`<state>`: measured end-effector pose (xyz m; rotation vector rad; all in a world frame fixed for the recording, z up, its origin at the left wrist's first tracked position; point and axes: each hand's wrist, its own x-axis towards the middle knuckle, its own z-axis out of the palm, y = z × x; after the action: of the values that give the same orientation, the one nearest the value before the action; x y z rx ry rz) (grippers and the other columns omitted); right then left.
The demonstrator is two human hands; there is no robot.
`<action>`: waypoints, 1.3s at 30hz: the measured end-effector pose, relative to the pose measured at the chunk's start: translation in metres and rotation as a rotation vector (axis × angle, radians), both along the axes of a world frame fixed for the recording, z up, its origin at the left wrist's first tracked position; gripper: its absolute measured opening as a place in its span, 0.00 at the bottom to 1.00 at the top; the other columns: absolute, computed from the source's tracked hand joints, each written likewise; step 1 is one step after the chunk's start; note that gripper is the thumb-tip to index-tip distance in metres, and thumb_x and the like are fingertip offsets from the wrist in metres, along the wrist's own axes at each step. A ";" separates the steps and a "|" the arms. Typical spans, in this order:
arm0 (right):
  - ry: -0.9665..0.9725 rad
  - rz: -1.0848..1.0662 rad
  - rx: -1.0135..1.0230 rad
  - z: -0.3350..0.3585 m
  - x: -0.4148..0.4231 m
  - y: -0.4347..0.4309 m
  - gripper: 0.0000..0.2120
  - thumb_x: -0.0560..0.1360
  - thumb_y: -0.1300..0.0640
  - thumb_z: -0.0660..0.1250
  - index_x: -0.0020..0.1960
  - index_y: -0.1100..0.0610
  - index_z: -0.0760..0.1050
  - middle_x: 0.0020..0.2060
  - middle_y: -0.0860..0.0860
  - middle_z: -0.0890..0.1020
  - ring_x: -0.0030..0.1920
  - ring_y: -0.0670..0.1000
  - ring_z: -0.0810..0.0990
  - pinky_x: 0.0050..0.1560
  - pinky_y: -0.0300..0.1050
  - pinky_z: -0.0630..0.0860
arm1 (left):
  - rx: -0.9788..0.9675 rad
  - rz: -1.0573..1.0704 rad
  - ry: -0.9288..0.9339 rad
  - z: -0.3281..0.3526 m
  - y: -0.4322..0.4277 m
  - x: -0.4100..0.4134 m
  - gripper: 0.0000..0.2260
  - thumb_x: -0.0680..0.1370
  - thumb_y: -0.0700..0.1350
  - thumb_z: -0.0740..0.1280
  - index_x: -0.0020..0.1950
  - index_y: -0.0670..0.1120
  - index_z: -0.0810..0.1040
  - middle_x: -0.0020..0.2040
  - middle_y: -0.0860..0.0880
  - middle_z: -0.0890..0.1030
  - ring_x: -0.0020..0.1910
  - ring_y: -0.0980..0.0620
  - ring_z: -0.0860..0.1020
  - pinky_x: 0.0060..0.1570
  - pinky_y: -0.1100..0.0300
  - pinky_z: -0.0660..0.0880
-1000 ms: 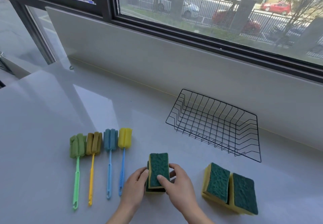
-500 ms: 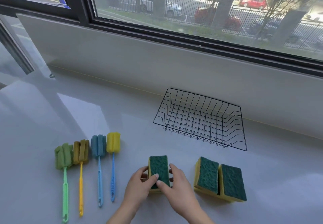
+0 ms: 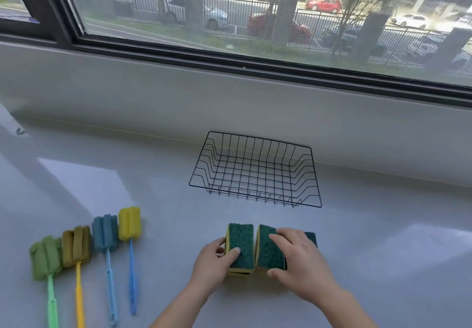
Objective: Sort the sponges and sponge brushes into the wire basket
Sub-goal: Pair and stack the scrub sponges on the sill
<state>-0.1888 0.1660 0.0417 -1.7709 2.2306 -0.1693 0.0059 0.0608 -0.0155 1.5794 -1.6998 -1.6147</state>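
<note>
While the wire basket sits unfilled at the far side of the grey counter, the left hand grips a green-topped yellow sponge, thumb pressed on top. Touching its right side, a second sponge lies under the right hand, fingers spread flat over it. Four sponge brushes lie in a row on the near left.
</note>
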 end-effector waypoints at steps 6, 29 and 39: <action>0.028 0.044 -0.012 -0.015 0.000 0.002 0.34 0.72 0.44 0.71 0.75 0.47 0.66 0.74 0.44 0.66 0.74 0.49 0.62 0.72 0.44 0.65 | -0.014 -0.011 0.029 0.001 0.000 0.000 0.22 0.76 0.56 0.70 0.69 0.52 0.74 0.59 0.52 0.80 0.56 0.53 0.78 0.60 0.51 0.76; 0.179 0.254 0.179 -0.012 -0.001 -0.046 0.52 0.61 0.38 0.78 0.75 0.56 0.59 0.66 0.51 0.71 0.66 0.56 0.71 0.72 0.51 0.67 | -0.855 -0.840 -0.469 0.002 -0.032 -0.016 0.51 0.66 0.58 0.72 0.79 0.48 0.44 0.74 0.50 0.57 0.79 0.48 0.47 0.77 0.51 0.51; 0.245 0.281 0.252 -0.014 0.003 -0.058 0.49 0.60 0.42 0.81 0.71 0.59 0.63 0.62 0.55 0.73 0.63 0.58 0.73 0.69 0.52 0.70 | -0.784 -0.784 -0.296 -0.005 -0.038 -0.017 0.43 0.60 0.57 0.72 0.72 0.51 0.58 0.64 0.52 0.62 0.64 0.53 0.64 0.64 0.61 0.67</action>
<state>-0.1853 0.1081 0.0277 -2.0203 2.0133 0.3900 -0.0113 0.0229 -0.0206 0.8072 -2.8570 -0.7159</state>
